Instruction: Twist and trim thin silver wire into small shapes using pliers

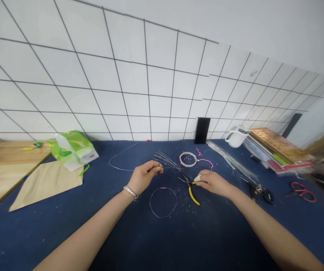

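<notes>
My left hand (146,176), with a silver bracelet on its wrist, pinches a thin wire (117,166) that loops out over the cloth to the left. My right hand (211,182), a pale wrap on one finger, has its fingers closed on one yellow handle of the pliers (193,195). The pliers' jaws are apart and point up-left. A wire ring (163,217) with a few pink beads lies between my forearms. Behind my hands are a bundle of short wires (169,161) and a round dish (188,159) with pink beads.
Long wires (232,160), a black tool (263,192), red-handled scissors (302,192), a white mug (236,137) and stacked books (280,150) stand or lie right. A black block (202,130) is at the wall. Left are a green bag (73,148) and beige sheet (47,182).
</notes>
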Demonstrator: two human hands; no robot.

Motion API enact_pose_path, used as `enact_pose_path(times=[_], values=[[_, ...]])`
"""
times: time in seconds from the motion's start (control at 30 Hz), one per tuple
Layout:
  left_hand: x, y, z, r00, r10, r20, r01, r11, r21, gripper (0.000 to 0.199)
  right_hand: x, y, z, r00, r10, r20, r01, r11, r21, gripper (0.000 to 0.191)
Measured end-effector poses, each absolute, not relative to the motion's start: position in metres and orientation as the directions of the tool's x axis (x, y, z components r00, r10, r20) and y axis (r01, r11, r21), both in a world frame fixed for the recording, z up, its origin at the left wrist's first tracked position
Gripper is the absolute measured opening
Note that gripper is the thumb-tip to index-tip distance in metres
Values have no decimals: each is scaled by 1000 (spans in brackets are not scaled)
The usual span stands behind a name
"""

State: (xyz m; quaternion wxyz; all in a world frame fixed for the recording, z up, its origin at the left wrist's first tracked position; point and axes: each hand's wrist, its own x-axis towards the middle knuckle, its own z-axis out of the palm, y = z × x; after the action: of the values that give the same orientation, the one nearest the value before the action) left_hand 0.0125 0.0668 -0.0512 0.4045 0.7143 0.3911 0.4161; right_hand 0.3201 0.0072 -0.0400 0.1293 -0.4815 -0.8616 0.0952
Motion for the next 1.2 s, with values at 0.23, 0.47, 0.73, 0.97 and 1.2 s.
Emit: enact_pose_path(times=[0.23, 0.47, 0.73, 0.97, 1.2], values=[[13, 66, -51, 358, 890, 283, 213, -373, 903, 18, 304, 44, -60, -386, 883, 268, 904, 420, -84, 20], [12, 69, -54, 354, 893, 278, 202, -364, 909, 17, 304, 67, -74, -439, 861, 257, 894, 448, 25, 21], [12, 70, -52, 349, 898, 268, 203, -352, 914, 17, 305, 84, -72, -490, 833, 256, 870, 488, 78, 24], [11, 70, -52, 353, 897, 268, 196, -351, 916, 18, 306, 90, -68, -514, 822, 246, 856, 509, 87, 24], [11, 70, -50, 354, 892, 282, 189, -363, 912, 18, 308, 96, -66, -529, 814, 242, 846, 529, 69, 25]])
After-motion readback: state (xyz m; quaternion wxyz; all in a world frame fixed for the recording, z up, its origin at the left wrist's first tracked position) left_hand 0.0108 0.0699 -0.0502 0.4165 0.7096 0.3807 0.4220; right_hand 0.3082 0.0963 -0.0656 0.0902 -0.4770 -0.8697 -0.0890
